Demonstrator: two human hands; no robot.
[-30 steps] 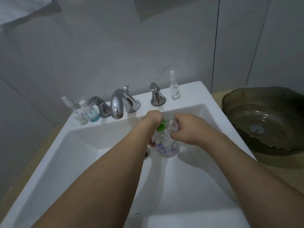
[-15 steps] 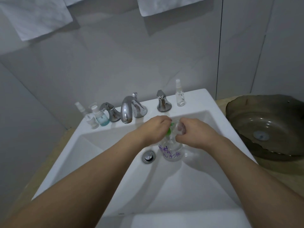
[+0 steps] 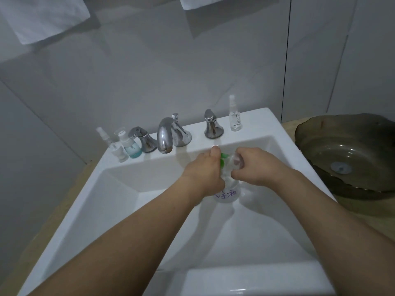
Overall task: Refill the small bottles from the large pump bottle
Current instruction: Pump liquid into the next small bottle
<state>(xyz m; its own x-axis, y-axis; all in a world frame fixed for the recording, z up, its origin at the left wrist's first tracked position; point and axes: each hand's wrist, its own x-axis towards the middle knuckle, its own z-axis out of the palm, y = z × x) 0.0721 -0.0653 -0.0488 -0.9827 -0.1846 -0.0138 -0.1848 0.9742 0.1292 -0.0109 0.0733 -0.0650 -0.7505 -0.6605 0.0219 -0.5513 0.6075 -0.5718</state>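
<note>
A: How do I fill this one cleanly?

B: Keep the left hand (image 3: 205,174) curled over the green pump head (image 3: 223,162) of the large pump bottle (image 3: 227,194) in the sink (image 3: 119,189), press slowly, and let the right hand (image 3: 254,167), fingers wrapped round the small bottle (image 3: 236,162), hold its mouth right under the nozzle

A: Is it filling?

B: Can't tell; the hands hide nozzle and opening, and the clear plastic blurs

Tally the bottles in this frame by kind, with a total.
Slim spray bottles on the sink ledge: 2
Small bottle with blue liquid: 1
Small clear bottle in the right hand: 1
Large pump bottle: 1
Total: 5
</note>
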